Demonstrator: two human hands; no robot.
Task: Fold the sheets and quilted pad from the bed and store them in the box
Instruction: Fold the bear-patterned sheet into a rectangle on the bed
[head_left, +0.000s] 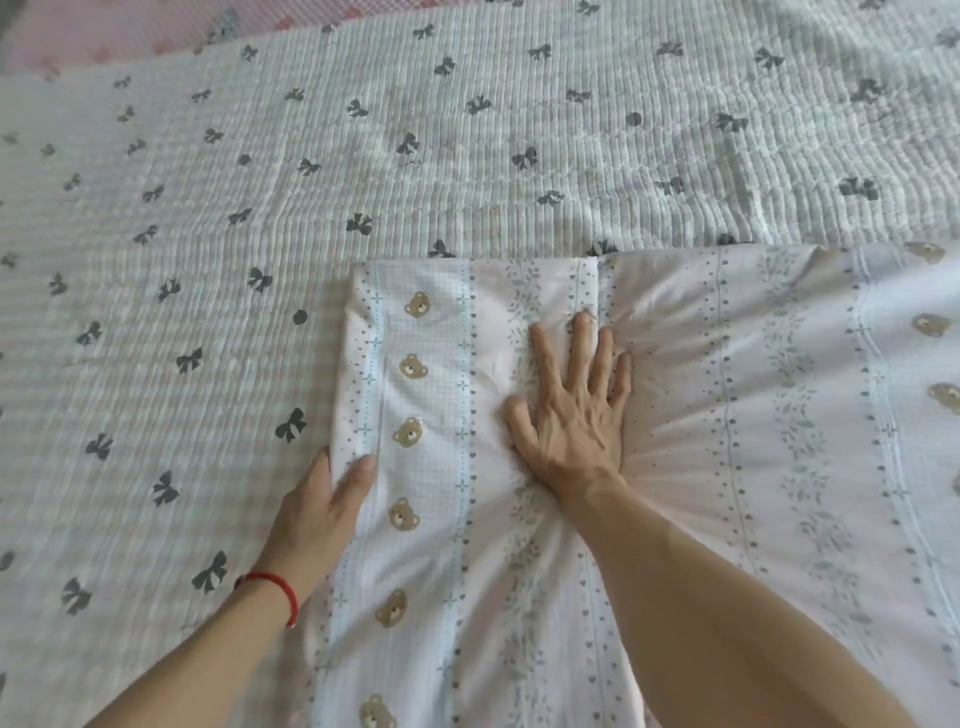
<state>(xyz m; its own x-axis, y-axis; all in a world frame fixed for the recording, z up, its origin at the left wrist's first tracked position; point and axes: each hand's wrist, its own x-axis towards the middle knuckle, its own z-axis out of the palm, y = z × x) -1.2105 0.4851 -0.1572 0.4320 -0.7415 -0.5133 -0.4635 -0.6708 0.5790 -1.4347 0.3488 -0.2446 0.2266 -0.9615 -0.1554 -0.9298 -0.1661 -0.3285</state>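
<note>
A pale sheet (727, 415) printed with teddy bears, hearts and leafy stripes lies folded over the near right of the bed. Its left fold edge runs from near me toward the far side. My right hand (576, 400) presses flat on the sheet with fingers spread, and creases fan out from under it. My left hand (324, 499) grips the sheet's left fold edge, thumb on top and fingers beneath; a red cord circles that wrist. Under the sheet lies the white quilted pad (363, 156) with dark bows and dots, spread across the bed. No box is in view.
A pink patterned layer (130, 31) shows beyond the pad's far left edge. The quilted pad stretches bare to the left and far side of the folded sheet.
</note>
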